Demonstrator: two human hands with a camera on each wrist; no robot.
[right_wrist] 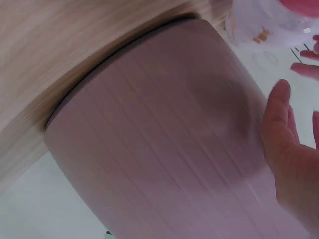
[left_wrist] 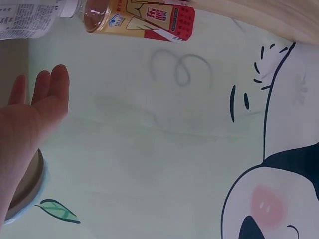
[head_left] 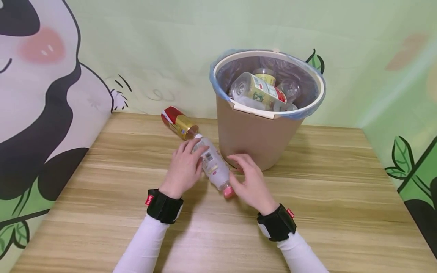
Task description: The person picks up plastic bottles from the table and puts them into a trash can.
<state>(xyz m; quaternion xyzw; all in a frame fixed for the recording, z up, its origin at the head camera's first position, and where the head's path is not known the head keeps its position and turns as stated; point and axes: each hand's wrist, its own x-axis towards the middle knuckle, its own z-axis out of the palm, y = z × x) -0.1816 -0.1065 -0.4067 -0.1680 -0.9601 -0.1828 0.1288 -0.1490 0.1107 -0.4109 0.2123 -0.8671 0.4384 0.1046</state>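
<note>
A clear plastic bottle with a pink cap [head_left: 215, 167] lies on the wooden table, its cap end toward the near side. My left hand [head_left: 184, 167] hovers at its left, fingers loosely bent over the bottle's far part; in the left wrist view the fingers [left_wrist: 61, 82] stand apart from it. On the other side, my right hand [head_left: 250, 184] is spread near the cap end, holding nothing; whether it touches the bottle cannot be told. Beyond lies a second bottle with a red and gold label [head_left: 181, 124], its neck end close to the first bottle's base.
A brown bin [head_left: 254, 136] with a blue liner stands right behind the hands, close to the right fingers. Several empty plastic containers [head_left: 261, 91] lie inside it. Behind the table [head_left: 218, 235] hangs a green printed backdrop [head_left: 164, 45] with a panda.
</note>
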